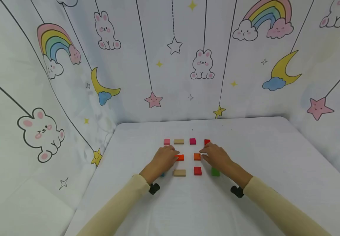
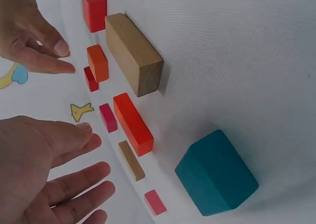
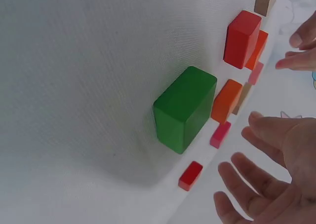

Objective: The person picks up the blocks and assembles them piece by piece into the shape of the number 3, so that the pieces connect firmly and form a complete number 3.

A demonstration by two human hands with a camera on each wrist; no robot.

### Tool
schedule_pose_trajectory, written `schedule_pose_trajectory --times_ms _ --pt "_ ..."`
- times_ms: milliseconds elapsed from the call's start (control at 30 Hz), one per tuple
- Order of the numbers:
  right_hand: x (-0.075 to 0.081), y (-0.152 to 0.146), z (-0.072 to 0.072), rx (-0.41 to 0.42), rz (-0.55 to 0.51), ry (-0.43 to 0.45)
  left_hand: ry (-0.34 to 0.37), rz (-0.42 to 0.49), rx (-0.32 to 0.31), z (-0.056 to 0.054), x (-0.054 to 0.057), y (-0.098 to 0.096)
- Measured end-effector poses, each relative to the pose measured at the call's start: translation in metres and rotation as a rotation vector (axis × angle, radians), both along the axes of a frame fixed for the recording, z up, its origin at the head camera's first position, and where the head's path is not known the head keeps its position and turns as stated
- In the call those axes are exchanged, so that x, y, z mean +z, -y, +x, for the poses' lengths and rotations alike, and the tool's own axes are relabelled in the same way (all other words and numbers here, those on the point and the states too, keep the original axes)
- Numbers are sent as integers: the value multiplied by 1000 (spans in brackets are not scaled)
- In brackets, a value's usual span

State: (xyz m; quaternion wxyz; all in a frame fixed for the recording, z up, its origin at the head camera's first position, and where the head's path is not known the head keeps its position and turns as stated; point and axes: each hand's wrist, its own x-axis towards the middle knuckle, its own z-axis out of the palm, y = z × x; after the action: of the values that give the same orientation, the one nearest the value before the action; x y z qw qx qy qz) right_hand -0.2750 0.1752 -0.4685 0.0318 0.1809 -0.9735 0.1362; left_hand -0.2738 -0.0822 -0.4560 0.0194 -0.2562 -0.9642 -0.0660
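Holding nothing, the relaxed fingers of the left hand hang just left of the red-orange block, those of the right hand just right of the orange block. Farther out, a teal block sits near left, a green block near right on the white table.

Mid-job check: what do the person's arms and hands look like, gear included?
The long sleeves are plain pale yellow. A small black device shows by the left cuff, a similar one by the right; no cables are visible. The left hand and right hand are ungloved, without visible rings or markings.
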Motion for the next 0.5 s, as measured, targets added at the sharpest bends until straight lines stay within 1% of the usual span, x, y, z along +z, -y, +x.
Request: schedule_pose_trajectory --times_ms 133,333,500 --pt "-3 3 -3 -13 -15 12 24 7 16 -4 -4 -4" --pt "-9 7 -7 -21 -25 32 12 -30 32 -13 -10 -9" --pt "-11 8 -9 -22 -28 37 3 -48 32 -18 -10 -12"
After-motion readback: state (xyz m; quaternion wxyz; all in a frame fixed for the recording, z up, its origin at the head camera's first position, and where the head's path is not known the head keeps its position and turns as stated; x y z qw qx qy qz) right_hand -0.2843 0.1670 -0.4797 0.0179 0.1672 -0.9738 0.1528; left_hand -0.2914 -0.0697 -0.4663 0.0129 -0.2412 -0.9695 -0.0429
